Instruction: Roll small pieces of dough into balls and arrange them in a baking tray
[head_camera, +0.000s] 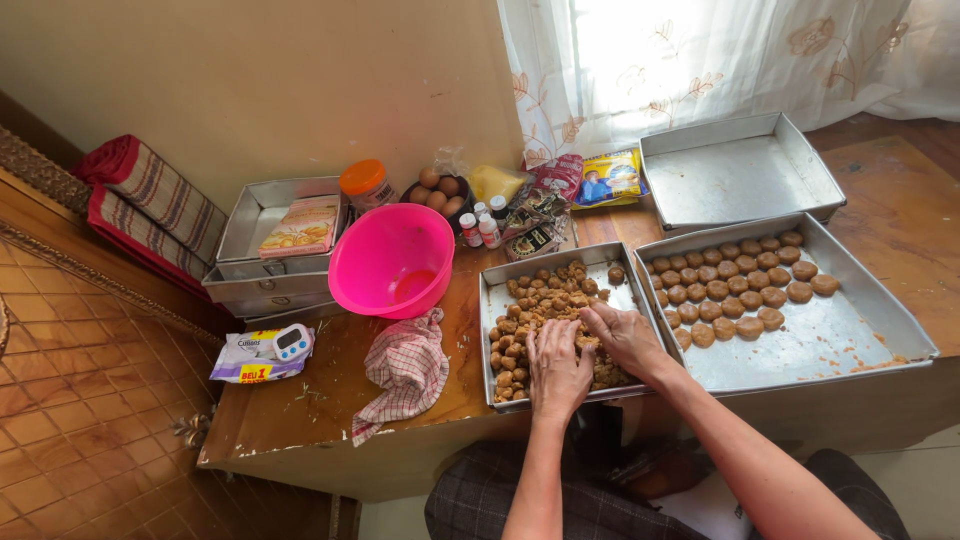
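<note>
Both hands were pressed into the dough lumps in the middle tray at the table's front edge. Left hand lay flat, unclenched; right hand was curled, grip unclear.

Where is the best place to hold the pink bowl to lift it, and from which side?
Probably the near rim of the pink bowl, from the person's side. It tilts with its mouth open toward the person, so that edge is exposed, while the stacked metal tins and the small bottles crowd its other sides.
</note>
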